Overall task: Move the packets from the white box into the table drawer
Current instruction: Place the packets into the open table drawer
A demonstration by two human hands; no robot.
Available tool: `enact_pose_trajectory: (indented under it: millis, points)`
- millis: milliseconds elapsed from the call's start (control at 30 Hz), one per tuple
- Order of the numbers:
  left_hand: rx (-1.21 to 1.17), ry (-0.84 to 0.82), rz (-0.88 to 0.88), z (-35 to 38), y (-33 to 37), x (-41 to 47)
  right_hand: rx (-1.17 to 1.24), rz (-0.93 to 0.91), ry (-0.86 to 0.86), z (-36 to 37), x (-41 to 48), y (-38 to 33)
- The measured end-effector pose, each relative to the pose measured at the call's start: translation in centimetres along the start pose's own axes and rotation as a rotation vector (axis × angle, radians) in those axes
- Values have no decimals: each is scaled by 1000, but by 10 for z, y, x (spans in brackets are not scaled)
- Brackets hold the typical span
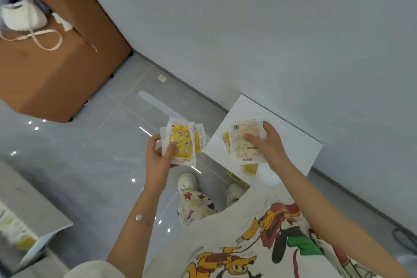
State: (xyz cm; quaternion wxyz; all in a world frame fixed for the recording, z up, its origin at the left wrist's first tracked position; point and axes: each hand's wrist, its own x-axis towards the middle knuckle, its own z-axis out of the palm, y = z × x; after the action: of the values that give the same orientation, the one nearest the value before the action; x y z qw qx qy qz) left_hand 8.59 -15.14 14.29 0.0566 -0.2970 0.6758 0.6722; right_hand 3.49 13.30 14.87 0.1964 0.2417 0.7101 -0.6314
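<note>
My left hand (158, 160) holds a small stack of yellow patterned packets (182, 142) with clear white edges, fanned out above the floor. My right hand (268, 144) grips another packet (244, 140), its printed back side up, over the white box (293, 133). Two more yellow packets lie in the white box: one (226, 142) partly under the held packet, one (250, 169) near the box's front edge. The white box sits on the floor against the wall, at my right. No drawer is clearly in view.
A brown wooden table (56, 70) stands at the upper left with a white pouch (22, 18) and cord on top. My feet in white shoes (188, 183) stand on the glossy grey tile floor. A grey surface with a white carton (33, 246) sits at lower left.
</note>
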Motion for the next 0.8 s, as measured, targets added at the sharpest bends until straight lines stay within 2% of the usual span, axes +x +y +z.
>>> enact_pose_trajectory:
  millis: [200,400,800]
  points:
    - [-172,265,-48,-111,-13,-36,-180,-89,-181,106,-18,-33]
    - [-292,468,-78,-229,-22,-60,-297,-133,-366,243,-43,-61]
    - [-490,736,-59,-423,-20,-77,-378,-210,-640,488,-114,-98]
